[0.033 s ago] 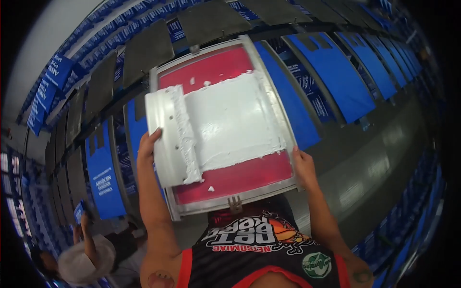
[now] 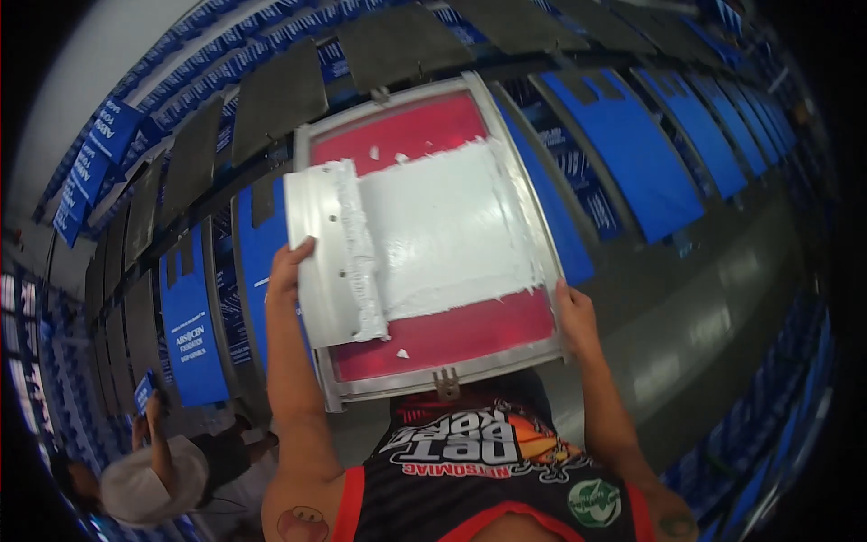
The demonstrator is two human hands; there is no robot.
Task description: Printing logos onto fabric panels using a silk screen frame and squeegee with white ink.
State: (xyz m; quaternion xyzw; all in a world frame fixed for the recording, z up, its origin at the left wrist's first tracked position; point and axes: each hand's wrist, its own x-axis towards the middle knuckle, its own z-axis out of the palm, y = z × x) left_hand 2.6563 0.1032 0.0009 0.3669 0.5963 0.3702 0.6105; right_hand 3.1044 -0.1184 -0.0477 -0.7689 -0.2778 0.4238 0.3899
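Observation:
I hold a silver metal screen-printing frame over the front of my body. Its red mesh carries a wide, uneven layer of white paste. A silver squeegee lies along the frame's left side, its edge heaped with paste. My left hand is closed on the squeegee at the left; whether it also grips the frame is hidden. My right hand is closed round the frame's right edge. Small metal clamps sit on the frame's near and far edges.
Rows of blue printed sheets on dark boards curve around me on racks, with more blue pieces at upper left. A co-worker at lower left holds a small blue item. A grey floor shows at right.
The frame, squeegee and both my hands have shifted slightly to the right in view. My grip looks the same.

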